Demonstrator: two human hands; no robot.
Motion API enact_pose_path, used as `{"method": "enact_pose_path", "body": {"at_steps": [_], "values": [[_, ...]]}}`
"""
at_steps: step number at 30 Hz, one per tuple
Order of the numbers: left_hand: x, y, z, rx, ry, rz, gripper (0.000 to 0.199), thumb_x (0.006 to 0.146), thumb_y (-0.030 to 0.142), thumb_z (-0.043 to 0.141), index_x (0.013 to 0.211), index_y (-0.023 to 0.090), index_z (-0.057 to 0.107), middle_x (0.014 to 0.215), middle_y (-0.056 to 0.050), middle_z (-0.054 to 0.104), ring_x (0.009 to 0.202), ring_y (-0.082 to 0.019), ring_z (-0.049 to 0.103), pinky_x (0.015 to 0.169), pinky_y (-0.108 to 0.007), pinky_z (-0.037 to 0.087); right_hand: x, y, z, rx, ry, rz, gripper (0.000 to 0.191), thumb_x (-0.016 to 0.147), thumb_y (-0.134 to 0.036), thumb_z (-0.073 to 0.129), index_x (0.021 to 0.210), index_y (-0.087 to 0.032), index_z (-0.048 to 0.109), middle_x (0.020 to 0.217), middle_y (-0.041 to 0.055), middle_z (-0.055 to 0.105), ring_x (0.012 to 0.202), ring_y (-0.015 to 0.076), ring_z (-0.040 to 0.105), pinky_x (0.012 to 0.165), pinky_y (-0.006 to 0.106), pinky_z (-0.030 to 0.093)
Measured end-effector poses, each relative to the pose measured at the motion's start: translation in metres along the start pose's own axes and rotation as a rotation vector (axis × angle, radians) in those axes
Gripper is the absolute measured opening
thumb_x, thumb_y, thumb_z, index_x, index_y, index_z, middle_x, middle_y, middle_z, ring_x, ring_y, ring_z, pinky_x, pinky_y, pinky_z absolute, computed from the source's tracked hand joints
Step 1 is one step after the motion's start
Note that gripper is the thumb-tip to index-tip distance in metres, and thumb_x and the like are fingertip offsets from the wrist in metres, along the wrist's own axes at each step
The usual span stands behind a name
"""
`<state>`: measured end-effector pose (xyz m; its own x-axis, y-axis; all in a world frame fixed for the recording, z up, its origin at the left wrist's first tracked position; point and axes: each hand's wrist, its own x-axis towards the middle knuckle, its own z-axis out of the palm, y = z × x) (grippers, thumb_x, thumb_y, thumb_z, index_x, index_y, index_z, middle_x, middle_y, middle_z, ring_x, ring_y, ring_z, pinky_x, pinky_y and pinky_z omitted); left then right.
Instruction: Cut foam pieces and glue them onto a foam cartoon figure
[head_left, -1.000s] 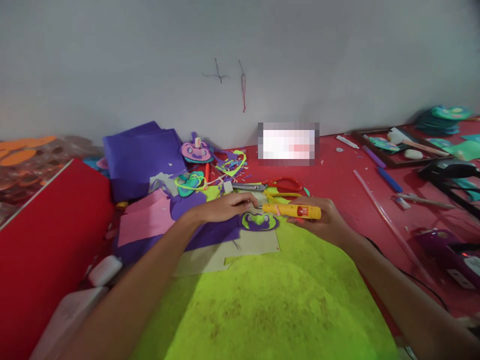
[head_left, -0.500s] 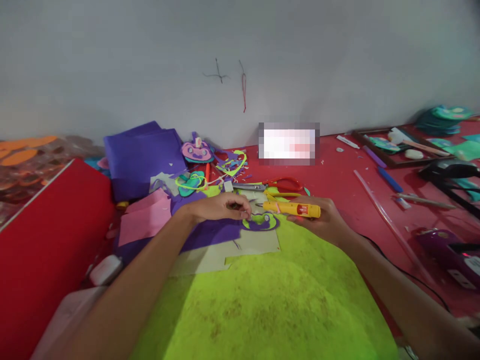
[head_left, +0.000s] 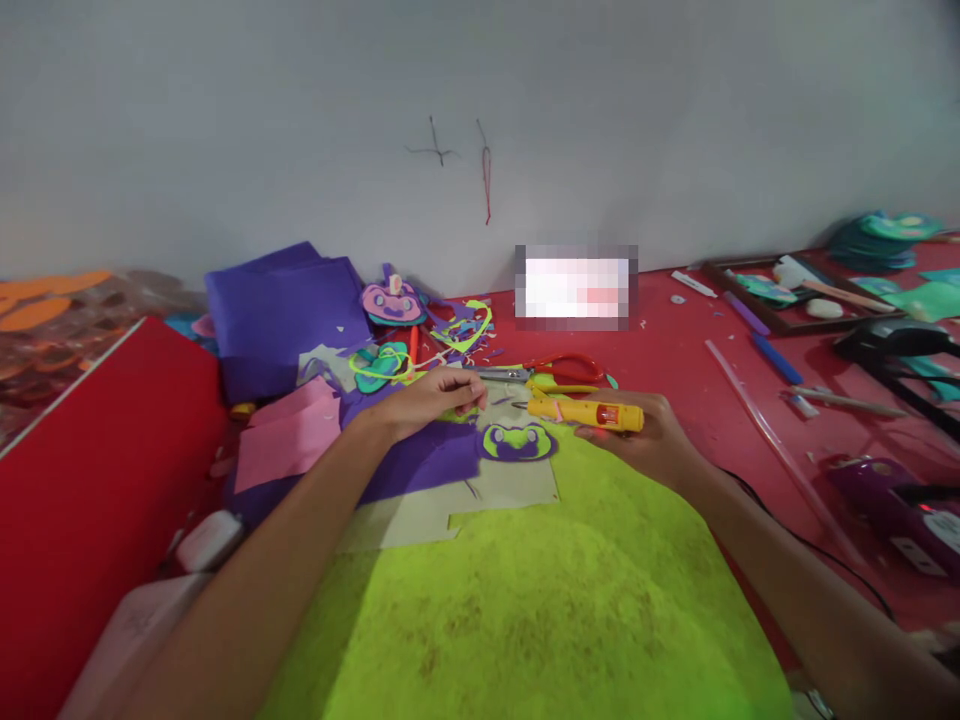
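My right hand (head_left: 649, 430) is wrapped round a yellow soldering iron (head_left: 581, 413), its thin metal tip pointing left and a small window glowing red on its body. My left hand (head_left: 439, 400) is closed with the fingers curled together; whether anything sits between the fingertips is hidden. Just below and right of those fingers lies a purple and lime-green cutout (head_left: 517, 442) with two pale round spots. It rests on a grey sheet (head_left: 517, 483), beside purple foam (head_left: 427, 458). The iron's tip is above the cutout, apart from it.
Scissors (head_left: 517, 375) and yellow-handled pliers (head_left: 559, 388) lie behind. A pink cutout (head_left: 392, 302) and scraps stand at the back. To the right are a clear stick (head_left: 780, 445), a purple glue gun (head_left: 885, 505) and a brown tray (head_left: 840, 325). A red board (head_left: 105, 500) rises left.
My left hand has pulled back up and left from the cutout, showing its left side. My right hand with the soldering iron has hardly moved.
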<state>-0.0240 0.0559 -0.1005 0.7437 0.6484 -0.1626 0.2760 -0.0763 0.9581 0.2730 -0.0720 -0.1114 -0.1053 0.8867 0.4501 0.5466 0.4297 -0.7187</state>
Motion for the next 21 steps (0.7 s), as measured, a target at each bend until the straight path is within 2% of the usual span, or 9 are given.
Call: {"method": "enact_pose_path", "body": {"at_steps": [8, 16, 21], "values": [[0.0041, -0.0032, 0.0017, -0.014, 0.067, 0.014, 0.036, 0.088, 0.049, 0.072, 0.080, 0.015, 0.065, 0.068, 0.001, 0.051, 0.060, -0.008, 0.042, 0.057, -0.023, 0.030, -0.0005, -0.0004, -0.0007, -0.009, 0.003, 0.003, 0.029, 0.086, -0.044, 0.080, 0.105, -0.022, 0.082, 0.088, 0.0054, 0.082, 0.062, 0.0184, 0.070, 0.056, 0.028, 0.056], [0.0039, -0.0038, 0.0010, -0.034, 0.080, 0.029, 0.047, 0.090, 0.058, 0.068, 0.074, 0.014, 0.065, 0.065, 0.001, 0.051, 0.057, -0.008, 0.040, 0.054, -0.022, 0.029, 0.0015, -0.0026, 0.0001, -0.005, 0.013, -0.046, 0.031, 0.088, -0.044, 0.079, 0.104, -0.018, 0.082, 0.088, 0.0075, 0.082, 0.063, 0.0189, 0.072, 0.056, 0.027, 0.056], [0.0045, -0.0038, 0.0052, -0.048, 0.088, 0.036, 0.052, 0.090, 0.060, 0.067, 0.068, 0.014, 0.061, 0.058, 0.004, 0.042, 0.051, -0.006, 0.032, 0.049, -0.021, 0.021, 0.0000, -0.0004, 0.0001, -0.008, -0.002, -0.075, 0.027, 0.089, -0.042, 0.079, 0.106, -0.021, 0.081, 0.091, 0.0066, 0.082, 0.066, 0.0196, 0.074, 0.059, 0.028, 0.057]]}}
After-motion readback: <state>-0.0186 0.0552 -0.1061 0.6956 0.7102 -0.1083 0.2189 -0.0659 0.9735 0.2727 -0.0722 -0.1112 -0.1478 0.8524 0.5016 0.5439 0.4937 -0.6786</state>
